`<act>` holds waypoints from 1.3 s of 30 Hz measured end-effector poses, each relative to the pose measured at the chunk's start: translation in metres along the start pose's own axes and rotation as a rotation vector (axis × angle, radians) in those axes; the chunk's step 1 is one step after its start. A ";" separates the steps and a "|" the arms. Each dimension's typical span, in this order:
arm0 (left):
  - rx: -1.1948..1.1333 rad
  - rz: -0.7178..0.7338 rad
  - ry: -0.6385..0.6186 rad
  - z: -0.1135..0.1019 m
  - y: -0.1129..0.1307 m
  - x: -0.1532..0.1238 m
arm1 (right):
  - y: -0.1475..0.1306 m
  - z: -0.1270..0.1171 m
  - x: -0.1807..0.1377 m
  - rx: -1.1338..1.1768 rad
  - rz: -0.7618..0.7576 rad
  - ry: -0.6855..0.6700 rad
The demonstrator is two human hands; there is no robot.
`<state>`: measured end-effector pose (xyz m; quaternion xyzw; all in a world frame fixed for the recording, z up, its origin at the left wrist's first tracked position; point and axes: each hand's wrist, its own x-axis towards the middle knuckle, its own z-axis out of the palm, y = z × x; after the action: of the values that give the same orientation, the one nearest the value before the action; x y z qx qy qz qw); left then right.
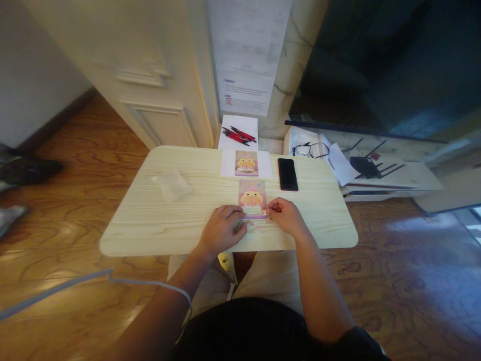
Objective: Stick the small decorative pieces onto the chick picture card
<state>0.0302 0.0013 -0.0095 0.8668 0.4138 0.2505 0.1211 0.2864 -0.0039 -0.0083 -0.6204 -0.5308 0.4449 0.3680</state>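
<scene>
Closest to the camera is a dark shirt and light trousers, so the person is sitting with their lap under a small pale wood table [150, 220]. Both forearms reach forward onto it, and a thin white cable [150, 284] drapes over the left one.

Left hand [222, 228] lies palm down on the tabletop, fingers curled loosely, with the fingertips pressing on the lower left edge of a pink card with a yellow cartoon character [252, 199]. Right hand [285, 214] sits at the card's lower right edge, thumb and forefinger pinched narrow on something small there; it's too tiny and blurry to tell if that's the card's corner or a separate bit. The card lies flat near the middle of the table, a bit toward the near edge, right between the two hands.

Just behind it there's a second matching card [246, 163] resting on a white sheet [265, 165] at the far edge of the table. A black phone [287, 174] lies face up just to the right of that sheet. Over on the left half of the table sits a crumpled clear plastic bag [173, 184], well apart from the hands.

Past the table's far edge, a bunch of red and black pens [238, 135] lies on white paper. Off to the right there's a low shelf with a black router [364, 166] and some cables.
</scene>
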 end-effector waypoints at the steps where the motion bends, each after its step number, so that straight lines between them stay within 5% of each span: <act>1: -0.004 0.002 0.004 0.000 0.000 0.000 | -0.001 0.000 0.000 0.009 0.002 -0.001; 39: -0.032 0.015 0.020 0.001 -0.002 -0.002 | -0.002 -0.001 0.001 0.054 0.011 -0.037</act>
<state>0.0286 0.0009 -0.0114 0.8652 0.4047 0.2666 0.1288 0.2868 -0.0030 -0.0059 -0.6048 -0.5219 0.4723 0.3725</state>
